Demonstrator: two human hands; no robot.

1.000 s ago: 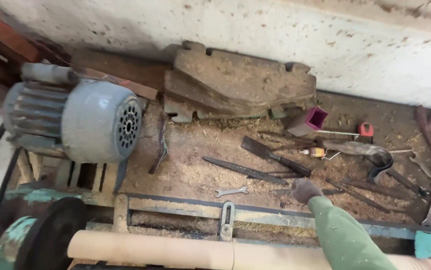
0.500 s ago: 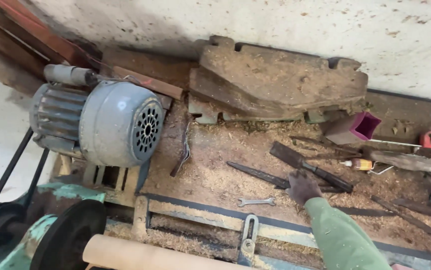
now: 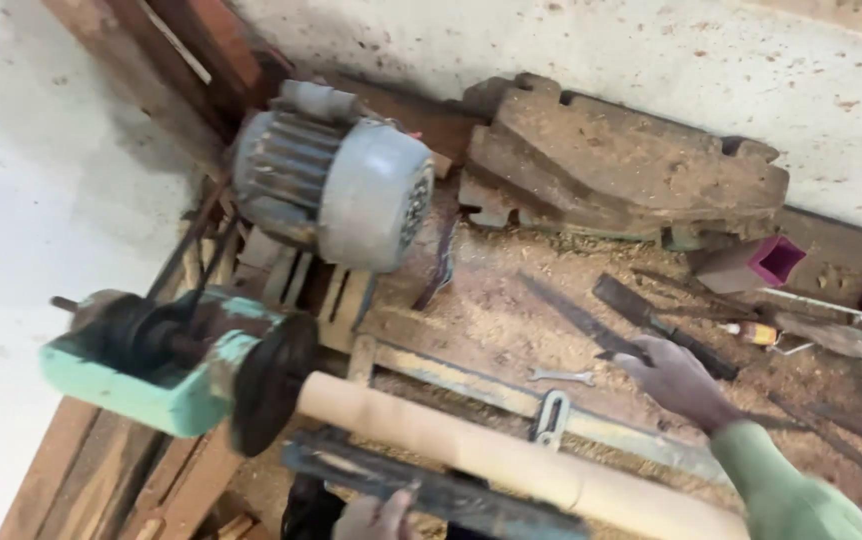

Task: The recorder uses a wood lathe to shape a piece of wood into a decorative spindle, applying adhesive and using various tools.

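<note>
My right hand (image 3: 676, 380), in a green sleeve, reaches over the sawdust-covered bench and closes its fingers on the near end of a long dark chisel (image 3: 571, 312). A second dark chisel (image 3: 663, 322) lies just behind the hand, and a small spanner (image 3: 561, 376) lies to its left. My left hand (image 3: 376, 515) shows only partly at the bottom edge, touching the dark tool rest bar (image 3: 441, 490). A pale wooden cylinder (image 3: 511, 460) is mounted on the lathe, running from a black faceplate (image 3: 271, 380) toward the lower right.
The green headstock (image 3: 151, 375) stands at the left with a grey electric motor (image 3: 341, 185) behind it. A large worn wooden block (image 3: 631, 165) leans against the wall. A magenta box (image 3: 756, 265), an orange-handled screwdriver (image 3: 756, 333) and more tools lie at the right.
The view has swung left, bringing the headstock and faceplate into sight. My right hand has moved onto the dark chisel and closed on it. My left hand has appeared at the bottom edge.
</note>
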